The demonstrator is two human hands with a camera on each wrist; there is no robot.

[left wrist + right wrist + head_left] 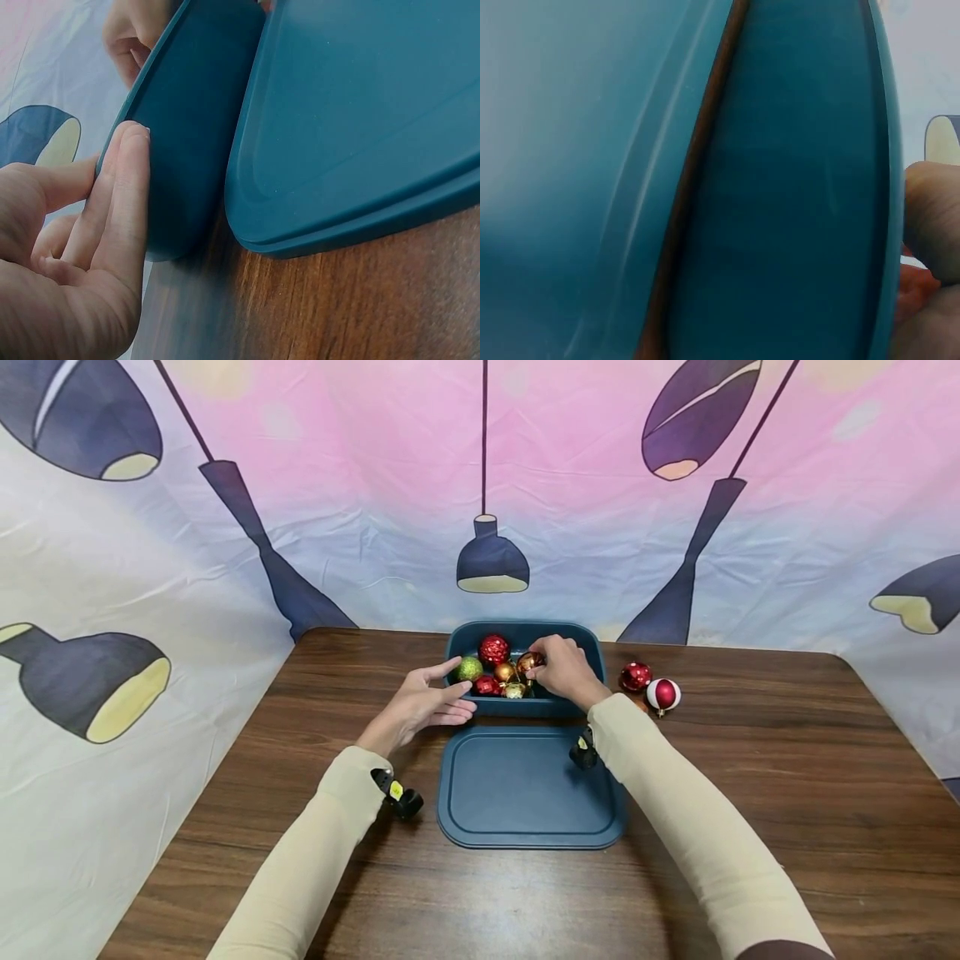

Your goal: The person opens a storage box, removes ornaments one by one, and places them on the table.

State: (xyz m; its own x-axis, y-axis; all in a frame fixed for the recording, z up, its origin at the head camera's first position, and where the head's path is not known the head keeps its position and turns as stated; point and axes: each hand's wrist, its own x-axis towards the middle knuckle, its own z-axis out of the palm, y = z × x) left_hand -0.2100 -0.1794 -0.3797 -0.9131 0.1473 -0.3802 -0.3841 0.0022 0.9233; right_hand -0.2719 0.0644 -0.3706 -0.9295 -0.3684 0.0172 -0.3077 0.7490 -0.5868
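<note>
In the head view, my right hand reaches over a dark blue rectangular box, fingertips pinching a shiny copper-coloured Christmas bauble inside it. Around that lie a glittery red bauble, a green one, a smaller red one, a small gold one and a pale gold one. At the box's front left corner, my left hand touches the wall with fairly straight fingers. The wall hides most of the right hand's fingers in the right wrist view.
A blue lid lies flat on the wooden table, in front of the box. Right of the box are a red bauble and a red-and-white one; my right sleeve partly covers something orange there. A printed cloth hangs behind the table.
</note>
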